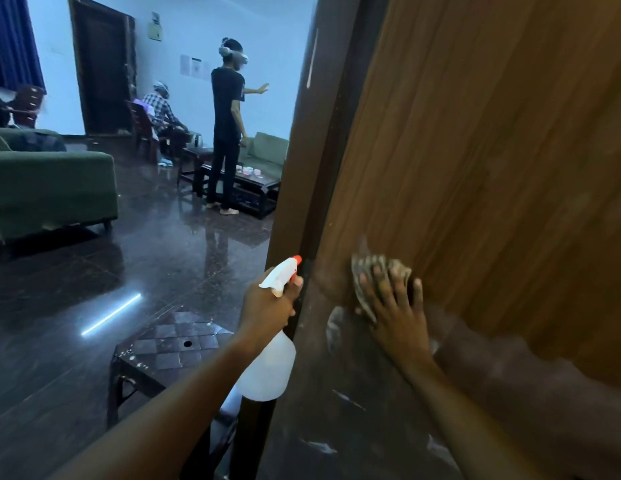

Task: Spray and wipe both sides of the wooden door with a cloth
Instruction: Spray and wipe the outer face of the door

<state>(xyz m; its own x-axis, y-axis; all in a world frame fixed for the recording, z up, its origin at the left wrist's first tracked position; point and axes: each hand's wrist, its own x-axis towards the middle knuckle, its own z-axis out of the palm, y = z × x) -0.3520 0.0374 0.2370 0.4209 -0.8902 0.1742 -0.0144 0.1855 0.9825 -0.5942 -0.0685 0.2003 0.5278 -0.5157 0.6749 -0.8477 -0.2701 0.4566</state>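
Observation:
The wooden door (475, 150) fills the right half of the view, its lower part darker with pale streaks. My right hand (395, 306) lies flat with spread fingers on a patterned cloth (378, 268), pressing it against the door near the door's left edge. My left hand (267, 306) grips the neck of a white spray bottle (267, 365) with an orange nozzle tip, held upright just left of the door's edge, the nozzle pointing toward the door.
A small dark stool with a tiled top (170, 344) stands below my left arm. A green sofa (49, 188) is at the left across the glossy dark floor. A person with a headset (227, 133) stands by a low table (246, 188); another sits behind.

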